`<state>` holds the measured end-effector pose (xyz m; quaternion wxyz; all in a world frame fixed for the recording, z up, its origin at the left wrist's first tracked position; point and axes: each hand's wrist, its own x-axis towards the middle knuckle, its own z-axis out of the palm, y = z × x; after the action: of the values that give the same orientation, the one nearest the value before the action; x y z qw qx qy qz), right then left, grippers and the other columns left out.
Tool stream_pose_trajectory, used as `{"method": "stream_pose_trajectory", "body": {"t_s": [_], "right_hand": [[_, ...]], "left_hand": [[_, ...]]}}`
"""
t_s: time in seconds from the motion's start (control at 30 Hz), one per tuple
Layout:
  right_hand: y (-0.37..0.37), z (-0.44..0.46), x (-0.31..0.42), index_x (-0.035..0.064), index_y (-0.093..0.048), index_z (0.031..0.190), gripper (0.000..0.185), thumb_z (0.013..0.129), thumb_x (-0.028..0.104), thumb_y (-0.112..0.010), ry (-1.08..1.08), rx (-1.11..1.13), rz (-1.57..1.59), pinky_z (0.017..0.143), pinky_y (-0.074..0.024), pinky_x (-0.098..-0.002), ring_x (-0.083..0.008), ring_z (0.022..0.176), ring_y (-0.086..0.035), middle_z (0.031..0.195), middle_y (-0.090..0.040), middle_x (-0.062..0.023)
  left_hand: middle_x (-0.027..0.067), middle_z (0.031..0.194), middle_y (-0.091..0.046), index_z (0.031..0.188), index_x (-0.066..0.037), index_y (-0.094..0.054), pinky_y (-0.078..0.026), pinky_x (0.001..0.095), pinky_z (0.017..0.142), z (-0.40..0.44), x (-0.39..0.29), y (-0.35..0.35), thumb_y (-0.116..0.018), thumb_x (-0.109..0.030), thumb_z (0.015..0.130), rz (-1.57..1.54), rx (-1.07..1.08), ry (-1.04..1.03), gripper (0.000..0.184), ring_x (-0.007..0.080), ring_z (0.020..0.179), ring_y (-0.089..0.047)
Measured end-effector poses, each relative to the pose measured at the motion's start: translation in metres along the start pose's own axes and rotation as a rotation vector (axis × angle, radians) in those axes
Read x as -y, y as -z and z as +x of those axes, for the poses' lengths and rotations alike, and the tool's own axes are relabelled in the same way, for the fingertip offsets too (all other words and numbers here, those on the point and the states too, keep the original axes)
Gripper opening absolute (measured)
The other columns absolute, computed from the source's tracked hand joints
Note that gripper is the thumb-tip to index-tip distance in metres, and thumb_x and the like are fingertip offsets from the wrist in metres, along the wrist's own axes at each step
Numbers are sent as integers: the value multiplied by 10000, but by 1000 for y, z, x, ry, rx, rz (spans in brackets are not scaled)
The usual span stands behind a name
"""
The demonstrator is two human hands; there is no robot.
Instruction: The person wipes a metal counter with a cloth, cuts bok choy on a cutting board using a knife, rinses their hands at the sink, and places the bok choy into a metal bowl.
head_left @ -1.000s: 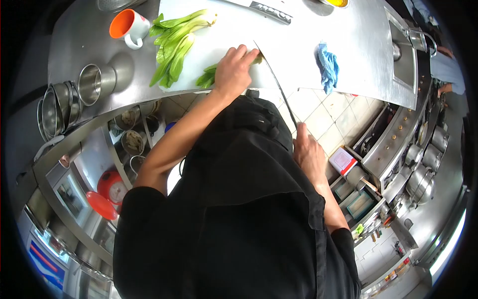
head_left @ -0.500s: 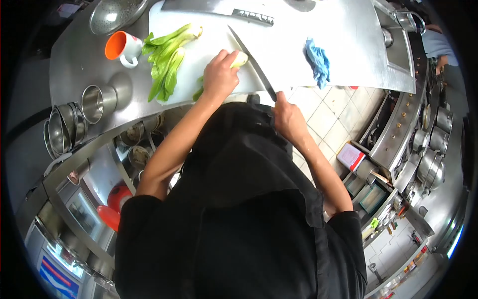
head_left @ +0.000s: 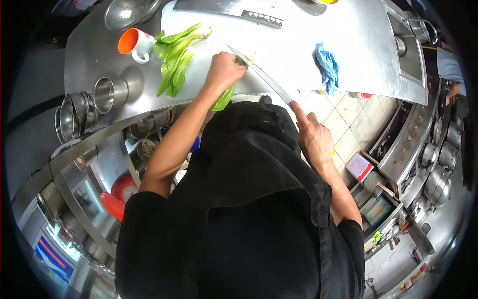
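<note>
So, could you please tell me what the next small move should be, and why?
I would probably ease the left hand slightly away from the knife before any stroke. Its fingers are curled on a leafy green and appear very close to the blade near its tip, while the right hand grips the handle. Whether fingers and blade touch, I cannot tell.

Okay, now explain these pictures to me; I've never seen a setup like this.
There is no robot here. One camera on a person's head looks down past a black apron, and every picture comes from it. The two bare hands are the person's own. The left hand holds a leafy green; the right hand holds a long knife. More leafy greens lie on a white board. Also on the metal counter are an orange-lined mug and a blue cloth.
</note>
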<state>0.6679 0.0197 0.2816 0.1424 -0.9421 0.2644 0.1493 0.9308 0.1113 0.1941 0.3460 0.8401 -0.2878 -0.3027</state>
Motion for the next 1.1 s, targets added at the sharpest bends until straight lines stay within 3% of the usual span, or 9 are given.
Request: {"method": "stream_pose_trajectory", "body": {"t_s": [0.27, 0.37, 0.47, 0.6, 0.67, 0.8, 0.9, 0.97, 1.1], "right_hand": [[-7, 4, -4, 240, -376, 1401, 622, 840, -13, -461, -21, 19, 26, 634, -503, -450, -342, 701, -627, 875, -569, -183], [-18, 31, -2, 224, -391, 1390, 567, 872, 39, -530, -12, 8, 239, 664, -487, -470, -378, 729, -622, 847, -601, -170], [-29, 45, -4, 208, -398, 1376, 560, 862, 54, -557, 16, -3, 354, 689, -485, -479, -394, 786, -628, 881, -625, -192], [-30, 61, 11, 202, -403, 1366, 560, 853, 67, -583, -14, 1, 212, 708, -487, -478, -392, 825, -634, 889, -637, -207], [-28, 75, 13, 167, -421, 1350, 538, 850, 87, -604, -3, 13, 297, 708, -477, -480, -405, 826, -630, 880, -640, -221], [-34, 74, -5, 126, -432, 1336, 526, 848, 103, -627, -33, 107, 532, 719, -470, -468, -427, 851, -620, 864, -635, -244], [-35, 51, -16, 91, -439, 1321, 516, 848, 115, -644, 27, -12, 662, 734, -468, -454, -447, 857, -611, 853, -626, -262], [-27, 42, -15, 112, -449, 1306, 517, 817, 41, -601, -5, 32, 653, 772, -464, -496, -467, 906, -594, 913, -629, -285], [-20, 29, -8, 117, -415, 1293, 501, 837, 72, -618, -76, 189, 529, 737, -459, -508, -453, 875, -602, 869, -625, -277]], "left_hand": [[177, 567, -549, 747, 38, -653, -444, 386, 556, -4, -3, -1, -673, -162, 702, 76, -12, -43, 206, 278, 529, -535], [199, 656, -559, 793, 42, -644, -449, 405, 603, -6, -2, -4, -678, -146, 715, 161, -65, -108, 207, 333, 614, -552], [227, 851, -603, 933, 43, -653, -466, 405, 683, -2, 11, -4, -687, -143, 759, 134, -177, -193, 257, 384, 771, -601], [225, 847, -608, 967, 43, -663, -476, 404, 696, -6, 7, -8, -691, -119, 754, 152, -90, -143, 268, 387, 784, -606], [225, 865, -609, 1022, 34, -661, -483, 406, 723, -11, 12, -19, -705, -95, 745, 122, -162, -263, 309, 389, 811, -608], [187, 905, -617, 1057, 48, -652, -484, 423, 770, -21, 12, -16, -715, -98, 758, 193, -152, -203, 338, 352, 889, -610], [152, 957, -587, 1079, 23, -650, -471, 401, 796, -24, 22, -14, -719, -105, 752, 265, -253, -255, 358, 321, 950, -568], [156, 950, -580, 1079, 18, -645, -455, 393, 808, -22, 20, -12, -703, -85, 753, 288, -323, -283, 347, 346, 929, -556], [154, 942, -561, 1081, 17, -641, -459, 397, 795, -18, 24, -13, -693, -69, 757, 279, -247, -222, 339, 346, 907, -564]]}}
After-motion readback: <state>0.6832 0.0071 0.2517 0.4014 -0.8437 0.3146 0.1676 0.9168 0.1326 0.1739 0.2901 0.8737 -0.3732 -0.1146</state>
